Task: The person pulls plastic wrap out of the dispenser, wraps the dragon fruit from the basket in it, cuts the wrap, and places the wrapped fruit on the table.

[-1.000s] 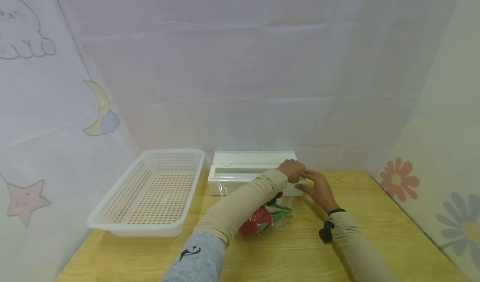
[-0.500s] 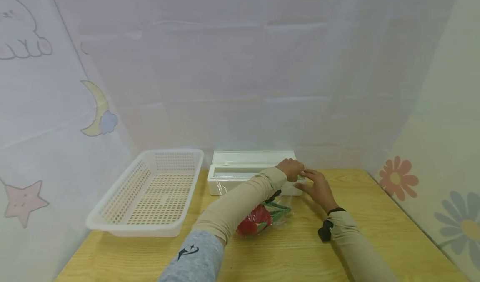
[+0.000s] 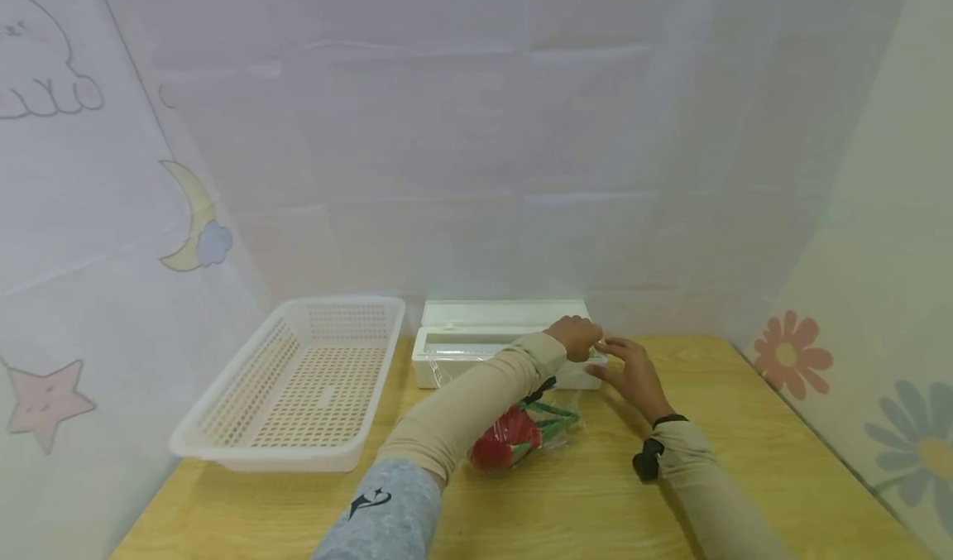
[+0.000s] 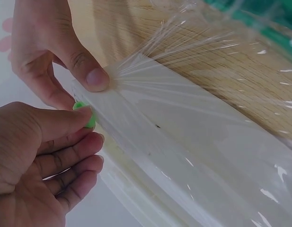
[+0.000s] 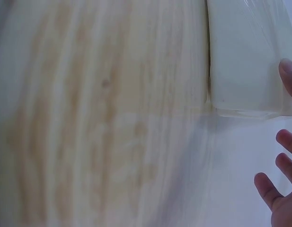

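A white cling film dispenser [image 3: 491, 361] stands at the back of the table with its lid up. My left hand [image 3: 577, 337] reaches across to its right end and pinches a small green slider [image 4: 91, 116] on the top edge. My right hand [image 3: 633, 378] holds that same end, its thumb pressing the film [image 4: 136, 85] against the front face; the other fingers [image 5: 266, 189] are spread past the end. Film stretches from the dispenser toward a bunch of red flowers with green stems [image 3: 514, 440], which lies under it, partly hidden by my left forearm.
A white perforated plastic basket [image 3: 365, 436] sits at the left of the wooden table [image 3: 581, 510]. Pale printed sheets [image 3: 447, 146] hang behind and along both sides, close to the table's edges.
Both hands stay at the dispenser's right end with almost no movement. The left forearm shifts very slightly left; the flowers and basket stay put.
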